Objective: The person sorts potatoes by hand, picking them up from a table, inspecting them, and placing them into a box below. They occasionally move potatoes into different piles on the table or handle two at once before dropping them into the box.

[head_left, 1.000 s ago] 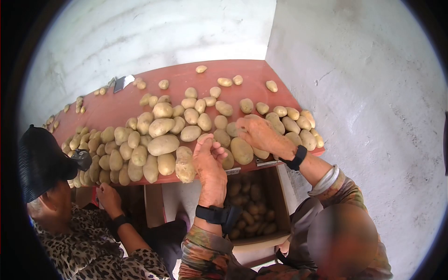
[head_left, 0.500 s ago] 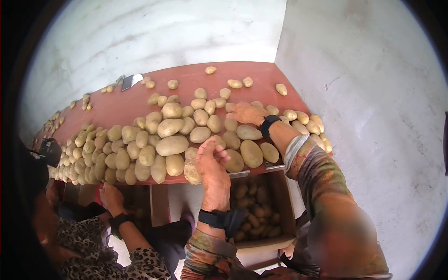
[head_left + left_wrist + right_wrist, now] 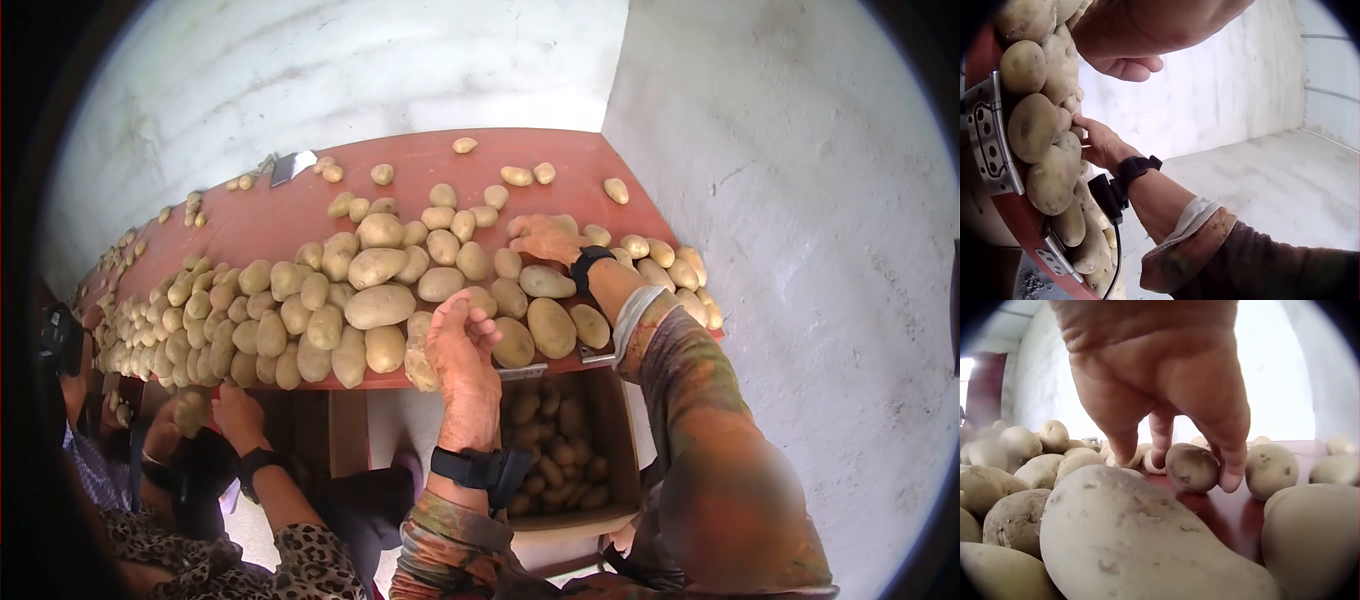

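Observation:
Many potatoes lie heaped along the front of a red table (image 3: 640, 185). My left hand (image 3: 463, 360) is raised at the table's front edge, palm inward and fingers loosely bent. In the left wrist view its fingertips (image 3: 1138, 67) hang beside the heap with no potato showing in them. Further back, my right hand (image 3: 548, 238) reaches palm down among the potatoes. The right wrist view shows its fingers lowered around a small potato (image 3: 1191, 467) on the tabletop, one fingertip against its side. A large pale potato (image 3: 1129, 531) lies nearer the wrist.
Below the table edge stands a cardboard box (image 3: 625, 450) with potatoes in it. Metal hinges (image 3: 523, 372) stick out at the front edge. Another person's hand (image 3: 238, 415) is at the left, beside a potato (image 3: 190, 413). A wall (image 3: 800, 250) borders the right side.
My right hand has moved back and left across the potatoes, away from the front edge. My left hand stays near the edge. At left, the other person's second hand has appeared with a potato.

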Available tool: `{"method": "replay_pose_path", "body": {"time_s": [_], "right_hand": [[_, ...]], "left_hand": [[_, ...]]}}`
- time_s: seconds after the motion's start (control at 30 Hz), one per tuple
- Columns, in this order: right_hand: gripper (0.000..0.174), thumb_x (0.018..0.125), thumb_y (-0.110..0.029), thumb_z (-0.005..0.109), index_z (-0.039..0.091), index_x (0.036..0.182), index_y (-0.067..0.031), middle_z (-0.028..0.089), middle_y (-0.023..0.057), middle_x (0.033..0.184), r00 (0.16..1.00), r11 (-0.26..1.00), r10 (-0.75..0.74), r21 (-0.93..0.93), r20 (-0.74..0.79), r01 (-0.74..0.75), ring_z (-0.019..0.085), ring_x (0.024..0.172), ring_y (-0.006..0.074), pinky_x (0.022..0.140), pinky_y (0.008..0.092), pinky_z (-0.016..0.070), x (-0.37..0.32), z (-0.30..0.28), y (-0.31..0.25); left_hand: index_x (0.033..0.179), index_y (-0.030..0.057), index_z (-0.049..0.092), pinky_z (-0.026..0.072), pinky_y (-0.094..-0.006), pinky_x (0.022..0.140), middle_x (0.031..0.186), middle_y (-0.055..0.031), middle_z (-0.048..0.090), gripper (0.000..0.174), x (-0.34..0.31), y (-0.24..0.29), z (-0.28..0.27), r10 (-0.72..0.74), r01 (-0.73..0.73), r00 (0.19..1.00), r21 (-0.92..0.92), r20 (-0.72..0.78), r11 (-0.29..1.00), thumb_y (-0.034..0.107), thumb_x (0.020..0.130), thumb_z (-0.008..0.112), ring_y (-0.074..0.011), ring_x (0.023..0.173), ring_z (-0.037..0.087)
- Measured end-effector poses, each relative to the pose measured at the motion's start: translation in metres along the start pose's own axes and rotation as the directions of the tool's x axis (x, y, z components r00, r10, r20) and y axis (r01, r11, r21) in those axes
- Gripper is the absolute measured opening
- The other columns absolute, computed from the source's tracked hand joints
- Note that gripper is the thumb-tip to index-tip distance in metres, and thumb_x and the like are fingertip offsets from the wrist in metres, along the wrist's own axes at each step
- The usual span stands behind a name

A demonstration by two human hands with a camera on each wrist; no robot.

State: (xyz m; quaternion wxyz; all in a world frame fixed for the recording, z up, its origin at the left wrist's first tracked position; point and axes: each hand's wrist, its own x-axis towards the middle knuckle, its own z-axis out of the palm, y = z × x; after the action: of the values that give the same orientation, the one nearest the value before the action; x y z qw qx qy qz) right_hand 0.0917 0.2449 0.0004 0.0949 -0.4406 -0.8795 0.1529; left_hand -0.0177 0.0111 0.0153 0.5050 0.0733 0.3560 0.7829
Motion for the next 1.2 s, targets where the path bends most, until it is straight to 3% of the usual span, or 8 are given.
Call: {"method": "replay_pose_path", "body": {"time_s": [0.1,0.27,0.37,0.47,0.73,0.8,0.93,1.2], "right_hand": [[0.025,0.084,-0.026,0.056,0.059,0.103,-0.0090,0.064,0.0180,0.101,0.995,0.993,0.083,0.088,-0.063,-0.077,0.057,0.101,0.0365,0.086,0.0451,0.0446,-0.016,-0.014,-0.001],[0.020,0.087,-0.013,0.051,0.055,0.106,-0.0072,0.063,0.0196,0.096,0.956,0.974,-0.080,0.184,-0.282,0.136,0.059,0.094,0.0367,0.080,0.0431,0.0457,-0.061,-0.040,-0.012],[0.023,0.090,-0.014,0.050,0.055,0.112,-0.0062,0.062,0.0134,0.090,0.957,0.949,-0.121,0.253,-0.263,0.189,0.058,0.084,0.0249,0.076,0.0370,0.0462,-0.096,-0.056,-0.028],[0.023,0.090,-0.011,0.048,0.053,0.112,-0.0063,0.062,0.0150,0.089,0.959,0.942,-0.131,0.270,-0.253,0.200,0.060,0.086,0.0286,0.076,0.0367,0.0460,-0.150,-0.071,-0.061],[0.025,0.090,-0.014,0.049,0.052,0.115,-0.0112,0.060,0.0141,0.102,0.920,0.854,-0.378,0.347,-0.101,0.388,0.059,0.095,0.0306,0.079,0.0379,0.0476,-0.238,-0.031,-0.062],[0.023,0.089,-0.013,0.049,0.053,0.112,-0.0121,0.059,0.0152,0.095,0.888,0.906,-0.403,0.232,0.222,0.353,0.057,0.098,0.0329,0.080,0.0413,0.0479,-0.253,-0.025,-0.064],[0.025,0.084,-0.011,0.054,0.054,0.109,-0.0122,0.058,0.0145,0.091,0.826,0.923,-0.378,0.105,0.418,0.370,0.060,0.089,0.0348,0.075,0.0429,0.0504,-0.272,-0.002,-0.063],[0.027,0.082,-0.019,0.061,0.054,0.104,-0.0056,0.058,0.0141,0.093,0.827,0.920,-0.380,0.074,0.413,0.386,0.061,0.089,0.0345,0.074,0.0433,0.0508,-0.276,0.017,-0.055]], "left_hand": [[0.106,0.0018,0.055,0.0487,-0.0254,0.052,0.072,-0.0014,0.055,0.019,-0.001,-0.001,0.002,-0.007,0.007,1.000,-0.004,0.003,1.000,0.013,0.090,0.053,-0.0110,0.060,0.053],[0.099,0.0060,0.059,0.0464,-0.0220,0.051,0.069,0.0008,0.055,0.013,-0.002,-0.003,0.005,0.003,-0.003,1.000,-0.020,0.000,1.000,0.014,0.089,0.053,-0.0083,0.058,0.053],[0.099,0.0058,0.058,0.0463,-0.0222,0.051,0.070,0.0008,0.055,0.013,-0.001,-0.004,0.004,-0.005,0.005,1.000,-0.008,-0.004,1.000,0.014,0.089,0.053,-0.0083,0.058,0.053],[0.099,0.0054,0.058,0.0465,-0.0222,0.051,0.069,0.0010,0.055,0.014,-0.002,-0.004,0.005,-0.003,0.003,1.000,-0.003,-0.001,1.000,0.013,0.090,0.053,-0.0083,0.058,0.053],[0.103,0.0040,0.057,0.0466,-0.0231,0.054,0.072,0.0004,0.054,0.017,0.000,-0.002,0.003,0.039,-0.039,0.999,-0.013,-0.018,0.999,0.015,0.091,0.052,-0.0092,0.061,0.052],[0.106,0.0030,0.057,0.0468,-0.0240,0.056,0.073,0.0001,0.054,0.020,0.002,0.000,-0.001,0.036,-0.036,0.999,-0.003,-0.017,0.999,0.015,0.091,0.052,-0.0097,0.062,0.053],[0.107,0.0022,0.056,0.0470,-0.0256,0.057,0.075,-0.0004,0.054,0.021,0.005,0.001,-0.005,0.050,-0.050,0.999,0.004,-0.019,0.999,0.015,0.090,0.054,-0.0107,0.064,0.053],[0.104,0.0026,0.057,0.0471,-0.0253,0.057,0.075,-0.0004,0.055,0.019,0.009,0.001,-0.007,0.049,-0.049,0.999,-0.004,-0.021,0.999,0.015,0.090,0.053,-0.0106,0.064,0.053]]}}
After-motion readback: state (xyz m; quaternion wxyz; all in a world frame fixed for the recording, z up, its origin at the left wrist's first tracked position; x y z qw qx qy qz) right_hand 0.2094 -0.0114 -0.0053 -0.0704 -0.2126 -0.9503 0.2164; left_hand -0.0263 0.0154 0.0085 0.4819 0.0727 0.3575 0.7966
